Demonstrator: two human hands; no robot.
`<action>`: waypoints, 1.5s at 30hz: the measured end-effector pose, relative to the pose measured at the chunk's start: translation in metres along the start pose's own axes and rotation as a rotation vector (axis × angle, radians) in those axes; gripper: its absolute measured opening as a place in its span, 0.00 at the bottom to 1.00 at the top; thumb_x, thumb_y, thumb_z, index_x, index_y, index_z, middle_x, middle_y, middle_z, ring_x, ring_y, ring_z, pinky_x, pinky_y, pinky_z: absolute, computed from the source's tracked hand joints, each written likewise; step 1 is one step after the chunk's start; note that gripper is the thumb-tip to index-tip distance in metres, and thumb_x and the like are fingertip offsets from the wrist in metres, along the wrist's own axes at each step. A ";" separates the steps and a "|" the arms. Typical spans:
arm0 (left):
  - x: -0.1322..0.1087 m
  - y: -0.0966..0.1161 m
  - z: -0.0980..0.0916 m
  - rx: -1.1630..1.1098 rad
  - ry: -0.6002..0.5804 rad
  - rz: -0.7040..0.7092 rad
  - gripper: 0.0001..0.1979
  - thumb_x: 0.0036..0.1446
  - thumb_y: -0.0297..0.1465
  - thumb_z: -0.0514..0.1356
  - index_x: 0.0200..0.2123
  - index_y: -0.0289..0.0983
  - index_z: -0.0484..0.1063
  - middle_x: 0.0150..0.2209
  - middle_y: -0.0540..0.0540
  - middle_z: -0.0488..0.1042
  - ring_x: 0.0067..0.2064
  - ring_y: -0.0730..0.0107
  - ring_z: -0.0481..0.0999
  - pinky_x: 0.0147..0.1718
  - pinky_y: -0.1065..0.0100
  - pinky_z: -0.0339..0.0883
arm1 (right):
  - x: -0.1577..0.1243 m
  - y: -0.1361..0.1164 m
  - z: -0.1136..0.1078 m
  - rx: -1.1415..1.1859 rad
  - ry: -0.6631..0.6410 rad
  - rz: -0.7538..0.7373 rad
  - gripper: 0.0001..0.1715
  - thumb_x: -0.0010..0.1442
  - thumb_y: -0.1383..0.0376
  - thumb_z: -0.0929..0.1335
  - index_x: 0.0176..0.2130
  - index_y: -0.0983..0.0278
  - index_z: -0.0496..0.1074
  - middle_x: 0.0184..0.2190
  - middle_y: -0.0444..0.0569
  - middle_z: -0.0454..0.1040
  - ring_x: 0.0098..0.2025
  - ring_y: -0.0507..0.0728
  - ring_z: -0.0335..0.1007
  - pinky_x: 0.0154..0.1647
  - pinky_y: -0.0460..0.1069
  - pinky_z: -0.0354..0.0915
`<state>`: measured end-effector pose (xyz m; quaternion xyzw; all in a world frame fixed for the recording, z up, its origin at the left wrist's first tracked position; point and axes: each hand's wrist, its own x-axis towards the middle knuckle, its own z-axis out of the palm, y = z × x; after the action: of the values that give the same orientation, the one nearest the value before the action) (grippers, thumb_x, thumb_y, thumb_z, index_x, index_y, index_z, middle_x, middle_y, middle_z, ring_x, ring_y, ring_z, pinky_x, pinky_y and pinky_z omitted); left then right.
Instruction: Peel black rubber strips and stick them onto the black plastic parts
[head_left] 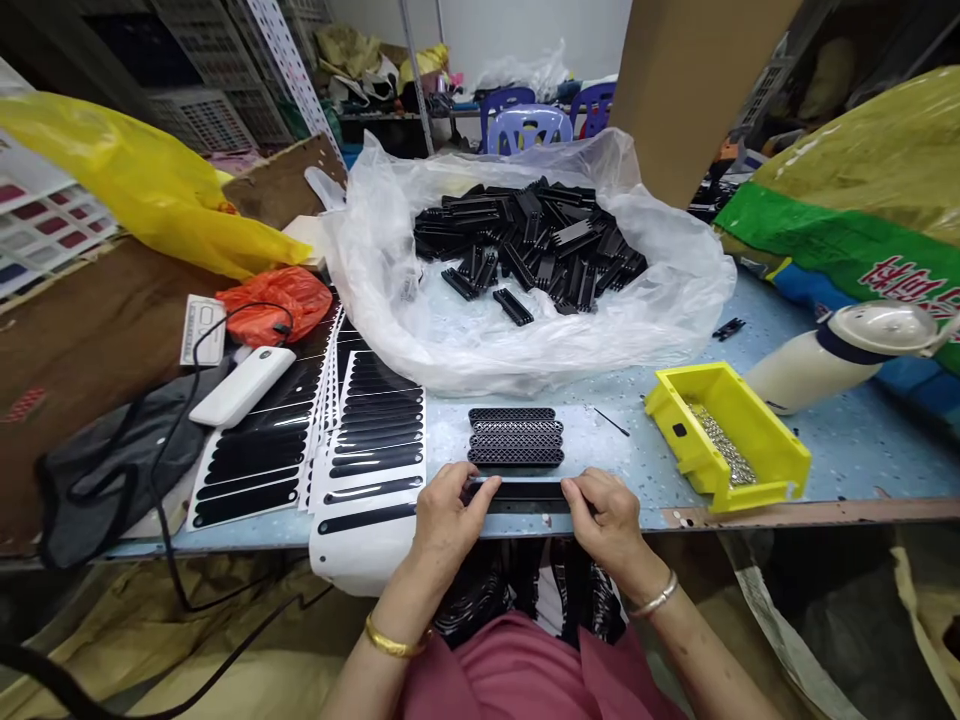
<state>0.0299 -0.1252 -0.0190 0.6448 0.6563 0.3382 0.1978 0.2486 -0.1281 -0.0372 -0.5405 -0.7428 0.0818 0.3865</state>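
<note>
Gripping a black bar at both ends, the left hand and right hand curl closed on it at the desk's front edge, with black parts heaped in a clear bag behind and metal bits in a yellow tray toward the right edge.

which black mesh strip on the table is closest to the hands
The lowest of three black mesh strips, nearest the black bar between the left hand and right hand; others lie farther up.
</note>
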 end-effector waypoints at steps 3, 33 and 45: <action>0.001 -0.001 -0.004 -0.028 -0.035 -0.078 0.14 0.54 0.42 0.60 0.25 0.39 0.74 0.17 0.53 0.65 0.21 0.72 0.64 0.24 0.70 0.56 | 0.000 -0.001 -0.001 0.036 -0.008 0.020 0.21 0.66 0.65 0.63 0.22 0.63 0.68 0.19 0.45 0.64 0.23 0.52 0.61 0.29 0.49 0.54; -0.073 -0.098 -0.131 0.081 0.381 -0.517 0.19 0.49 0.47 0.62 0.17 0.38 0.73 0.16 0.50 0.71 0.21 0.68 0.69 0.22 0.71 0.58 | 0.002 -0.089 -0.017 0.361 -0.089 -0.168 0.08 0.63 0.69 0.67 0.42 0.62 0.75 0.27 0.48 0.74 0.26 0.54 0.70 0.25 0.48 0.66; -0.094 -0.088 -0.104 -0.938 0.336 -0.739 0.14 0.37 0.38 0.72 0.24 0.33 0.79 0.25 0.46 0.76 0.27 0.72 0.71 0.27 0.72 0.65 | 0.016 -0.153 0.097 0.142 -0.519 -0.414 0.06 0.59 0.72 0.66 0.31 0.66 0.73 0.27 0.50 0.69 0.29 0.56 0.65 0.30 0.48 0.58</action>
<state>-0.0968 -0.2316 -0.0245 0.1572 0.6399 0.5966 0.4581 0.0690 -0.1471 -0.0136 -0.3111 -0.9029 0.1880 0.2294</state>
